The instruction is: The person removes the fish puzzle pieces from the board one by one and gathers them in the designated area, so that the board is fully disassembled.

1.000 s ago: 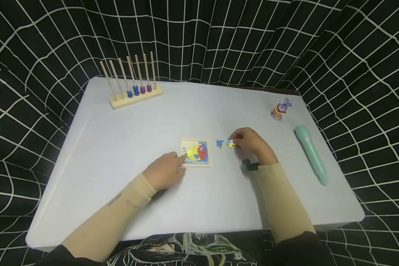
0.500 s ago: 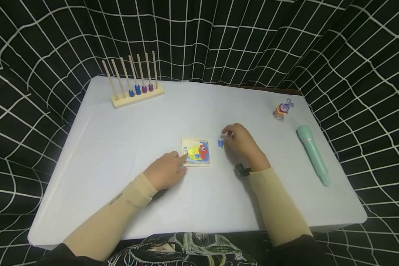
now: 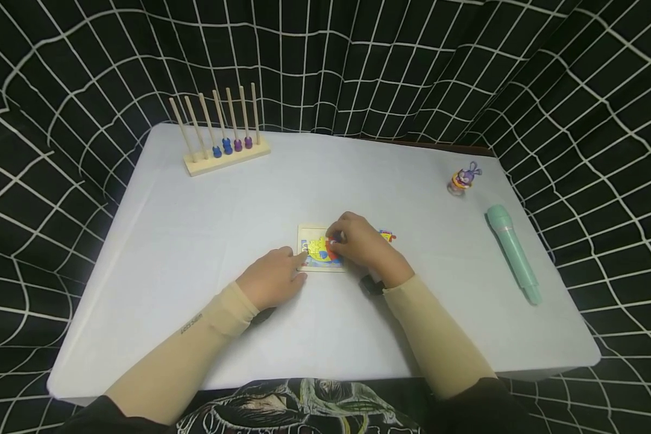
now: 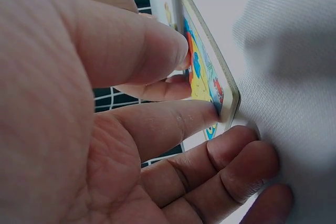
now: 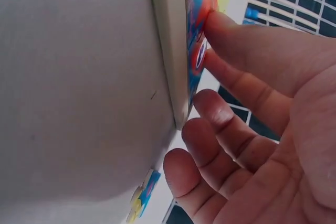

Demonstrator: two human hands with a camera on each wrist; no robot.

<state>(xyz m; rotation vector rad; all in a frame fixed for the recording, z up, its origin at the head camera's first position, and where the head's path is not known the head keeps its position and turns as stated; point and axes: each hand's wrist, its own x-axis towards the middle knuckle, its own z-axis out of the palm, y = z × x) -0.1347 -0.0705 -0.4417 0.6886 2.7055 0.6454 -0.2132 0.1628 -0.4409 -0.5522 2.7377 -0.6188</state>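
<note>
A small fish jigsaw puzzle in a pale wooden tray (image 3: 310,227) lies mid-table, its upper left part bare. My left hand (image 3: 271,278) rests at the tray's left side, index finger straight and touching the puzzle's lower left corner. Over the upper right part of the tray, my right hand (image 3: 362,246) pinches a puzzle piece between thumb and index finger, mostly hidden by the fingers. In the right wrist view, the thumb and index fingertips meet the red and blue fish head (image 5: 201,51). A loose puzzle piece (image 3: 388,235) lies right of the right hand.
At the back left stands a wooden peg abacus (image 3: 228,158) with blue and purple beads. A purple rabbit figurine (image 3: 463,178) and a mint-green toy microphone (image 3: 514,253) lie toward the right edge. Dark grid cloth (image 3: 314,66) hangs behind the white table (image 3: 211,235).
My right hand has moved left from the loose pieces to above the tray, carrying a puzzle piece. A yellow, blue and red piece now shows behind it. The left hand has stayed put.
</note>
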